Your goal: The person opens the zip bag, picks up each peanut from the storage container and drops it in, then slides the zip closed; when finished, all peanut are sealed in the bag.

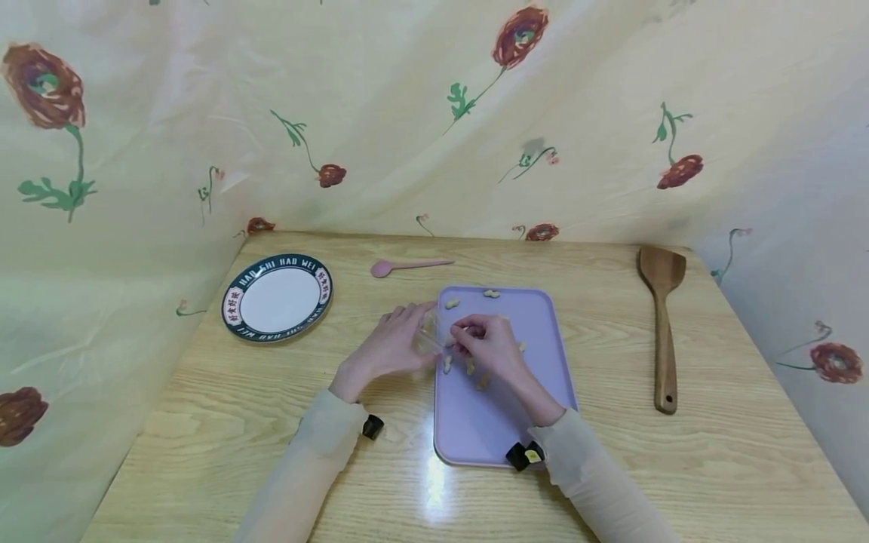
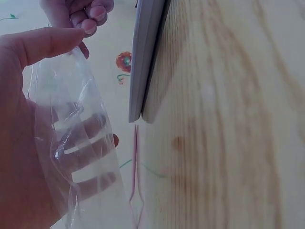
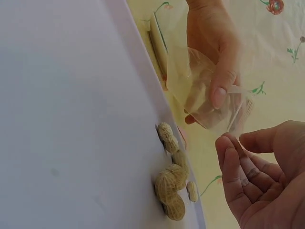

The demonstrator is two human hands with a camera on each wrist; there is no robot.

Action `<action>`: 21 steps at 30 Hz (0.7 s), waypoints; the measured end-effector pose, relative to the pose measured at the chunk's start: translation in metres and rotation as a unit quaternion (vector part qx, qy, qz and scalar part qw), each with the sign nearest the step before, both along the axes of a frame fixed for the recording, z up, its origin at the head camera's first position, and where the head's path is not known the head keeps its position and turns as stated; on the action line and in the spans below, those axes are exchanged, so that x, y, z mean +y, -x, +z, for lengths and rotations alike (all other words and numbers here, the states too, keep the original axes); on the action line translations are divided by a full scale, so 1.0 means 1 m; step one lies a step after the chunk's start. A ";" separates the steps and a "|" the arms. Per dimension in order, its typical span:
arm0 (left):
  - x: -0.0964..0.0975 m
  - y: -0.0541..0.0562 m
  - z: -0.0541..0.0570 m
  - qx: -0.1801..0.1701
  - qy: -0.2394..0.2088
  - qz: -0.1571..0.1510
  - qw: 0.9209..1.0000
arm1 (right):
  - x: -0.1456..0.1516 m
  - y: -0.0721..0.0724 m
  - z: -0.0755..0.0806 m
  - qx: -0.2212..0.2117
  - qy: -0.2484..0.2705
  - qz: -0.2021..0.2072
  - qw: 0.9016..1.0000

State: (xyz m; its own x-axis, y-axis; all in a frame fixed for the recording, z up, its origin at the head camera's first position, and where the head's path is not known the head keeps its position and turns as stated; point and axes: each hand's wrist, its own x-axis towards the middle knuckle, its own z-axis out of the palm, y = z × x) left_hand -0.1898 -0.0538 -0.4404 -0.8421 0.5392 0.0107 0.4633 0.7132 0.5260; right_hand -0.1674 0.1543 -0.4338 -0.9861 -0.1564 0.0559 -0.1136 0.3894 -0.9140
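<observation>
My left hand (image 1: 387, 348) is at the left edge of a lilac tray (image 1: 468, 426). It holds a clear plastic bag (image 2: 83, 143), thumb on the near side and fingers showing through the film. Over the tray, my right hand (image 1: 498, 348) has its fingers curled, and its thumb and fingertips pinch the bag's edge in the right wrist view. Several unshelled peanuts (image 3: 170, 188) lie on the tray below the hands; one peanut (image 1: 491, 293) rests at its far rim.
A white plate with a dark patterned rim (image 1: 234, 320) stands at the back left. Behind the hands lies a pink spoon (image 1: 382, 268). A wooden spatula (image 1: 664, 332) lies to the right of the tray. Flowered cloth (image 1: 407, 113) hangs behind the wooden table (image 1: 679, 467).
</observation>
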 end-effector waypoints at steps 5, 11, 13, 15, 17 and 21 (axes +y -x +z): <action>-0.002 0.001 0.000 -0.005 0.001 0.011 1.000 | 0.006 0.003 0.003 -0.004 0.003 0.014 1.000; -0.003 0.001 0.000 -0.017 -0.002 0.015 1.000 | 0.029 0.008 0.010 0.020 -0.027 0.023 0.999; -0.004 0.001 0.001 -0.018 -0.006 0.013 1.000 | 0.040 0.010 0.014 0.040 -0.047 0.025 0.998; -0.004 0.001 0.001 -0.014 -0.007 0.012 1.000 | 0.050 0.013 0.016 0.057 -0.066 0.031 0.996; -0.004 0.001 0.001 -0.010 -0.007 0.010 1.000 | 0.061 0.014 0.019 0.062 -0.086 0.036 0.994; -0.005 0.001 0.001 -0.008 -0.009 0.008 1.000 | 0.082 0.015 0.019 0.053 -0.137 0.051 0.988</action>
State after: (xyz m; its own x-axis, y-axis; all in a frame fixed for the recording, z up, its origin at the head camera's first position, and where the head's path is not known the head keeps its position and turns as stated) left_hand -0.1909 -0.0587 -0.4392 -0.8511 0.5249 0.0066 0.4427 0.7111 0.5462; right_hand -0.1826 0.2366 -0.4152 -0.9553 -0.2779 0.1005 -0.2549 0.6029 -0.7560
